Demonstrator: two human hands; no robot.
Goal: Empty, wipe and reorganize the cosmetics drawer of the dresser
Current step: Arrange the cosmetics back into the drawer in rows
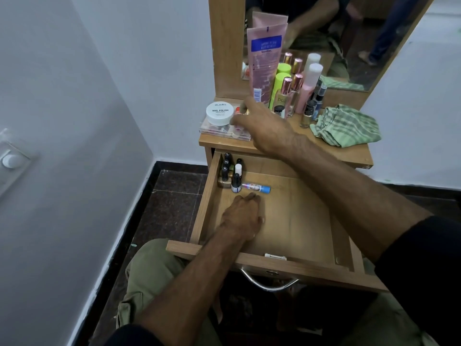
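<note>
- Fingers of the left hand [243, 216] lie flat and loose on the drawer [299, 221] floor, near the blue tube [257, 187].
- Right hand [262, 126] reaches over the worktop [349, 156]; whether it holds something cannot be told.
- Bottles [230, 173] crowd the drawer's back left corner, and the rest is bare wood.

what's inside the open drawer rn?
In the drawer: nail polish bottles clustered at the back-left corner, a blue tube lying flat, left hand on the floor. The arm hides the rear.

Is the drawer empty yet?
No. The drawer is pulled open and mostly bare, but several nail polish bottles stand in its back left corner and a blue tube lies beside them.
</note>
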